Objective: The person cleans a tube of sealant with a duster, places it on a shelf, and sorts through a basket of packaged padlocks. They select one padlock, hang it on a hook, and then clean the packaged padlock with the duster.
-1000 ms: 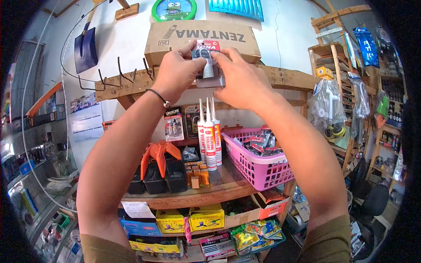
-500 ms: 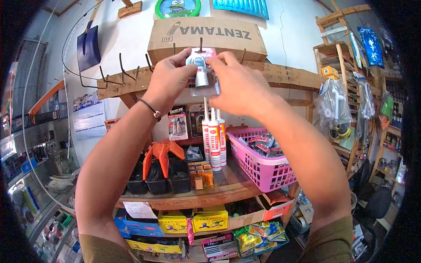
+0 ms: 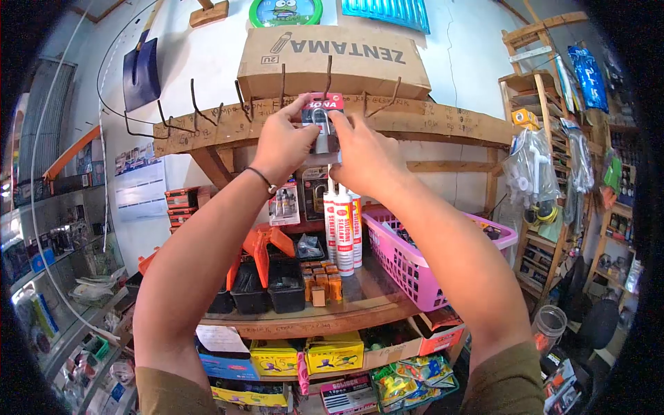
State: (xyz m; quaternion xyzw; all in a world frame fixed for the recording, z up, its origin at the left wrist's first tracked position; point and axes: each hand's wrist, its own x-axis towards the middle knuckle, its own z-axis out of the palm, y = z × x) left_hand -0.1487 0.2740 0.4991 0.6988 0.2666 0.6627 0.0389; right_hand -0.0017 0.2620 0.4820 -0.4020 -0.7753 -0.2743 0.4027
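Observation:
Both my hands are raised to the wooden shelf beam (image 3: 443, 128), with a carded padlock pack (image 3: 322, 102) between them. The pack has a red header, and a silver padlock shows under clear plastic. My left hand (image 3: 285, 144) pinches its left edge between thumb and fingers. On the right edge, my right hand (image 3: 370, 149) grips with fingers over the front. A bent metal hook (image 3: 329, 72) rises right behind the header's top. Below the hands stand several white silicone sealant tubes (image 3: 344, 235).
A ZENTAMA cardboard box (image 3: 332, 59) lies on top of the beam, with more metal hooks (image 3: 195, 100) beside it. Underneath, a pink basket (image 3: 408, 266), black bins (image 3: 287, 294) and small orange boxes (image 3: 321, 285) fill the shelf. A glass case (image 3: 48, 256) flanks the left.
The padlock pack now hangs straighter and faces me, its red header showing below the hook's tip. Both hands have shifted slightly right and down in view, still holding it.

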